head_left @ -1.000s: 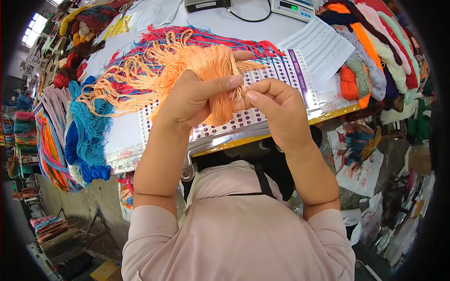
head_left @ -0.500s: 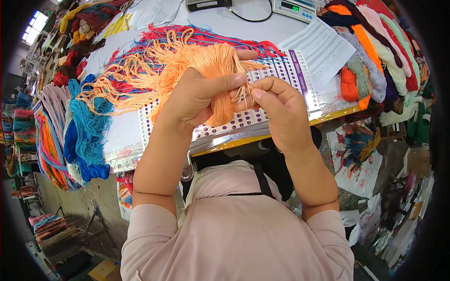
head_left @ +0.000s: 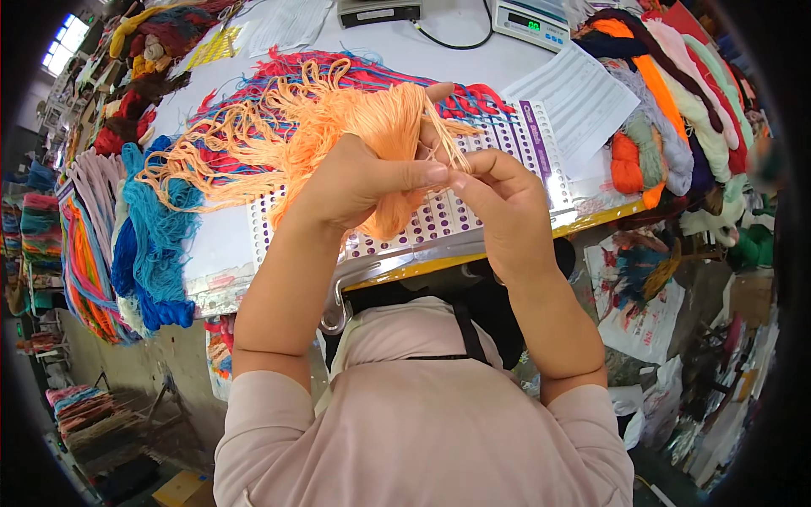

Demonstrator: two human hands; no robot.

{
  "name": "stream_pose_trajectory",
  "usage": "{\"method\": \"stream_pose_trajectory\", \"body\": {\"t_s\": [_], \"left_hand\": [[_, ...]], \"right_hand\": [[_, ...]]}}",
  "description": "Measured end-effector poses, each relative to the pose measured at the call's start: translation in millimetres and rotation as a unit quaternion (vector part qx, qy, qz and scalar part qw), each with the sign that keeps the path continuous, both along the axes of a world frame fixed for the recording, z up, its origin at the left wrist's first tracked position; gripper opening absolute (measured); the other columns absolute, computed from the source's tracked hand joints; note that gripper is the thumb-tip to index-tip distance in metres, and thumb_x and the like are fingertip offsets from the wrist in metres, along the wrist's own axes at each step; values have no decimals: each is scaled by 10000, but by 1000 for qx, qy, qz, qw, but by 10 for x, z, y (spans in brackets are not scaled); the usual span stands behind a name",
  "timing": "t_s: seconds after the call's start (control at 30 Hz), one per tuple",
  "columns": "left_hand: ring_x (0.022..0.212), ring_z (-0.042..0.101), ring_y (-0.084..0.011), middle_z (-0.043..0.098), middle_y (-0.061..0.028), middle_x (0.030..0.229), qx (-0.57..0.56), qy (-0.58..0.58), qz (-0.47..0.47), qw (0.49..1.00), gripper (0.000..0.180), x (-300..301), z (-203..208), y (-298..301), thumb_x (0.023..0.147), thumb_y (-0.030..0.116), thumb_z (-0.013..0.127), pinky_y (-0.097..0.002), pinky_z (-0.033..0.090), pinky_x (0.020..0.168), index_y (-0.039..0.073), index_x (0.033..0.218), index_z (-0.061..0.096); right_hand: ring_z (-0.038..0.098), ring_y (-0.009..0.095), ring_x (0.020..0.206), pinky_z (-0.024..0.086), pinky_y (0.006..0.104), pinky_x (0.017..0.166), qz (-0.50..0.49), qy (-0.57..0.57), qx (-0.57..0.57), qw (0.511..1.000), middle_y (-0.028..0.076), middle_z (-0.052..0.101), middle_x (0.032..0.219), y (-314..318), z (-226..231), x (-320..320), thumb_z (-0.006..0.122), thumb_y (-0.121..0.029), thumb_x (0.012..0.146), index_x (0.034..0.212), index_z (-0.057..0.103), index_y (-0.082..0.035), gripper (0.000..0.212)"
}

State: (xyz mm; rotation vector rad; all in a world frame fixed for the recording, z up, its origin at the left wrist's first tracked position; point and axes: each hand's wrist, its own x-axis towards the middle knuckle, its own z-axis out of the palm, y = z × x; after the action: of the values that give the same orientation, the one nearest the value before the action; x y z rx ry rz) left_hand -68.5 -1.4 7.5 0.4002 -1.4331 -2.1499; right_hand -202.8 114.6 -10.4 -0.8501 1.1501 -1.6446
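A thick skein of light orange yarn (head_left: 384, 114) hangs over my left hand (head_left: 359, 177), whose fingers and thumb wrap round it. Its loose tail spreads leftward across the table. From the skein's right end, a few pale strands run to my right hand (head_left: 503, 190), which pinches them between thumb and forefinger. The two thumb tips almost meet. Beneath lies a white card with rows of purple-ringed holes (head_left: 435, 215) and a purple strip. Red and blue yarn (head_left: 253, 89) is threaded along the card's far side, partly hidden under the orange.
Blue skeins (head_left: 160, 228) and multicoloured yarn (head_left: 80, 245) hang off the table's left end. A digital scale (head_left: 530, 24) and a black device (head_left: 378, 12) stand at the back. Printed sheets (head_left: 574, 97) lie right of the card, beside piled skeins (head_left: 667, 93).
My right hand has drawn the pale strands a little downward, and they now stretch straighter from the skein. My left hand still grips the skein, tilted slightly.
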Motion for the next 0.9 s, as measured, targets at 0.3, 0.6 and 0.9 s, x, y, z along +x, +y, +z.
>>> {"method": "stream_pose_trajectory", "body": {"t_s": [0.3, 0.6, 0.9], "left_hand": [[876, 589, -123, 615, -75, 1040, -27, -9, -16, 999, 736, -88, -32, -190, 694, 93, 735, -278, 476, 802, -42, 1347, 422], [302, 203, -20, 247, 95, 449, 154, 50, -43, 986, 120, 1791, -743, -1819, 938, 100, 455, -192, 182, 285, 19, 893, 531], [449, 344, -47, 429, 32, 646, 284, 163, 194, 925, 133, 1454, -584, -2143, 935, 48, 489, -190, 348, 449, -30, 1014, 562]], "right_hand": [[472, 29, 666, 369, 183, 604, 40, -5, 44, 998, -4, 568, 740, 0, 147, -228, 622, -89, 857, 814, 604, -12, 90], [444, 60, 543, 345, 188, 506, -83, 105, 182, 974, -58, 458, 623, 955, -115, -2990, 560, -141, 909, 848, 589, -55, 109], [342, 37, 558, 313, 197, 489, -490, 66, 86, 865, -64, 417, 713, 1923, 282, -5144, 540, -182, 929, 1215, 549, -42, 318]]}}
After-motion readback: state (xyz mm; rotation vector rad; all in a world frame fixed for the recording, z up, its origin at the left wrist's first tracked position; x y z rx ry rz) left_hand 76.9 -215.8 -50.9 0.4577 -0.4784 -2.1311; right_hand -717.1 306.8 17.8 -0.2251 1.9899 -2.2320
